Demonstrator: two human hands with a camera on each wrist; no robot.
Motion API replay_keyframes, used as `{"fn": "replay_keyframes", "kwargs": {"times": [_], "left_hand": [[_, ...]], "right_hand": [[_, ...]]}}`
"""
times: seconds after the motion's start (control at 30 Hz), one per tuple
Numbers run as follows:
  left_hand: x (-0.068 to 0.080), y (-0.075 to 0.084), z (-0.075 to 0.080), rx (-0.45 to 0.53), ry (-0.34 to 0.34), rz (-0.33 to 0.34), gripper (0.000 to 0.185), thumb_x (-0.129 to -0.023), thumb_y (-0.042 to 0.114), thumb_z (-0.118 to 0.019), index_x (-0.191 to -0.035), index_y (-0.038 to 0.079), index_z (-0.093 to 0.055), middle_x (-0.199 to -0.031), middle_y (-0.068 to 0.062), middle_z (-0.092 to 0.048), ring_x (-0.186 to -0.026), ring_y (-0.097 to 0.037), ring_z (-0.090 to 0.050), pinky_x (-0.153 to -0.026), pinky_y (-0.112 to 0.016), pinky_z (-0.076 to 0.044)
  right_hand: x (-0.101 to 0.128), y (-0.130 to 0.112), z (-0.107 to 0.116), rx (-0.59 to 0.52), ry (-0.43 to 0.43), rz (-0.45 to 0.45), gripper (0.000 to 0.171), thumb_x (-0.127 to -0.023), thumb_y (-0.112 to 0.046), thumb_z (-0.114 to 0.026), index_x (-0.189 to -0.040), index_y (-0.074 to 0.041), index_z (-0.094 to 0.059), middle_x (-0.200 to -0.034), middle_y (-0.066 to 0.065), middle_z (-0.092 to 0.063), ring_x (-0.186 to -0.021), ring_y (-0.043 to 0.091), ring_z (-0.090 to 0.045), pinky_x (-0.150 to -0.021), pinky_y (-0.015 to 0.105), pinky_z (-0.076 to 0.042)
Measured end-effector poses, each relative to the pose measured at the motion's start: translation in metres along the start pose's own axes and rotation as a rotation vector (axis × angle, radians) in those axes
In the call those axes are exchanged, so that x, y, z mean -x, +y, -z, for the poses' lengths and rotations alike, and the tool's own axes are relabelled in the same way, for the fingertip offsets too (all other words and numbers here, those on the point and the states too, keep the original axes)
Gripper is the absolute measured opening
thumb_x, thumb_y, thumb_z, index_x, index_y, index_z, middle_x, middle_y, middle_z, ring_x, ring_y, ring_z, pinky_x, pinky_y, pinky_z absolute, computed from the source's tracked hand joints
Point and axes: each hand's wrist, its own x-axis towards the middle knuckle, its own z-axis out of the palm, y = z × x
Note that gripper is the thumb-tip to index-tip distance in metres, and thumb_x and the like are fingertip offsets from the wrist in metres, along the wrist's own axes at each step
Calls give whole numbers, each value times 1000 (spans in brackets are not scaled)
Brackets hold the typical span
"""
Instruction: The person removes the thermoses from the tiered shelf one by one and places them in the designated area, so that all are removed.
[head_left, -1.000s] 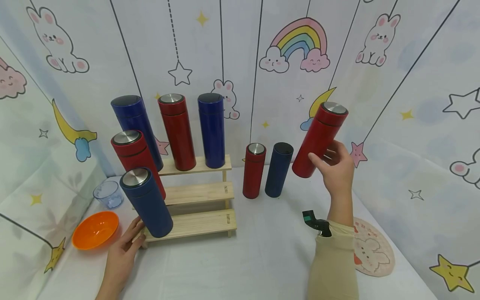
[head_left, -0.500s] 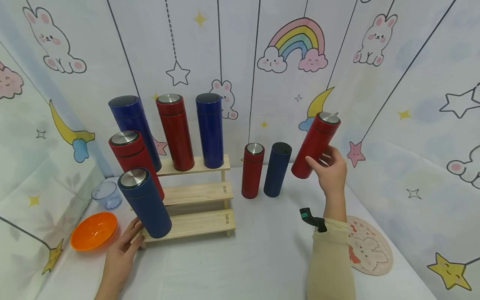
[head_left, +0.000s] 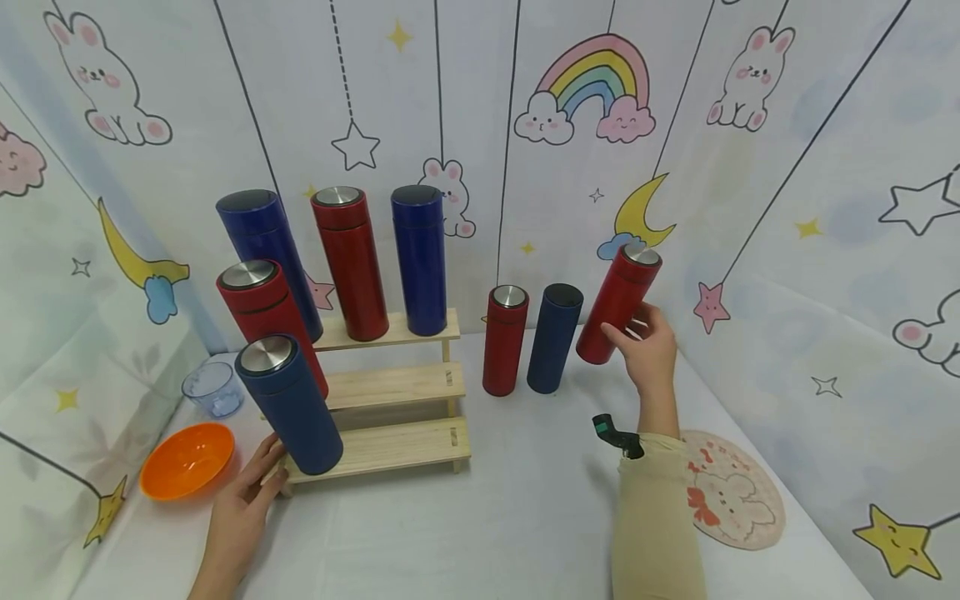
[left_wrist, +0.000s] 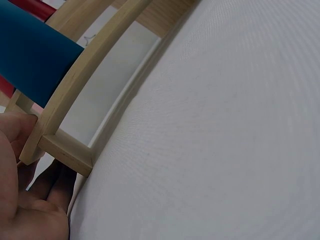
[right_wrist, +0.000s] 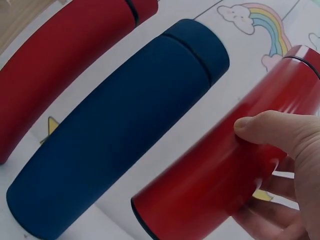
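My right hand (head_left: 647, 350) grips a red flask (head_left: 618, 302) with a steel cap. The flask leans to the right, its base low over the white table just right of a dark blue flask (head_left: 553, 337). A smaller red flask (head_left: 506, 340) stands left of that one. The right wrist view shows my thumb and fingers (right_wrist: 280, 135) wrapped round the red flask (right_wrist: 215, 190), beside the dark blue flask (right_wrist: 120, 150). My left hand (head_left: 243, 500) rests with straight fingers against the front left corner of the wooden step shelf (head_left: 397, 446), by a blue flask (head_left: 292, 404) on the lowest step.
The top step holds three flasks: blue (head_left: 262, 246), red (head_left: 348, 262) and blue (head_left: 420, 258). Another red flask (head_left: 262, 312) stands on the middle step. An orange bowl (head_left: 187, 460) and a clear cup (head_left: 213, 389) sit at the left. A round bunny mat (head_left: 731, 492) lies at the right.
My right hand has brought the red flask down and to the left, closer to the dark blue flask and the table. The left hand has stayed at the shelf corner.
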Motion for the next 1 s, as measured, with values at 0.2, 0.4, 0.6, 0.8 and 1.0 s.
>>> {"fn": "replay_keyframes", "kwargs": {"times": [0.2,0.4,0.6,0.8,1.0], "left_hand": [[0,-2,0,3,2,9,55,-115,36,-56,-163,8,-50,-173,-2,-38,-159,-31,-33,-99,-2,-35],[0,-1,-1,17,9,-10,55,-115,35,-57,-162,8,-51,-172,-3,-39,-159,-30,-34,-100,-2,-36],[0,1,0,5,19,-13,55,-115,37,-57,-162,9,-51,-172,-2,-38,-160,-26,-32,-99,-1,-35],[-1,-1,0,3,18,-12,55,-115,37,-58,-162,9,-51,-172,-2,-39,-160,-26,-32,-99,-1,-34],[-1,-2,-1,8,15,-11,55,-115,37,-58,-162,9,-51,-173,-2,-38,-160,-24,-32,-101,-1,-34]], "right_hand": [[-1,16,-5,7,-40,-28,71,-95,-32,-87,-155,-9,-56,-149,15,-62,-135,37,-61,-112,55,-51],[0,26,-8,-3,-69,-71,72,-95,-27,-87,-156,-8,-54,-150,17,-61,-137,37,-60,-114,53,-49],[0,32,-13,-4,-102,-120,75,-96,-27,-87,-159,-9,-52,-154,17,-58,-140,37,-58,-116,53,-48],[0,45,-13,-15,-135,-147,76,-95,-24,-88,-159,-9,-51,-155,19,-57,-142,39,-56,-117,54,-46],[0,57,-13,-32,-166,-126,74,-93,-19,-89,-157,-6,-53,-155,20,-57,-140,40,-57,-117,54,-46]]}}
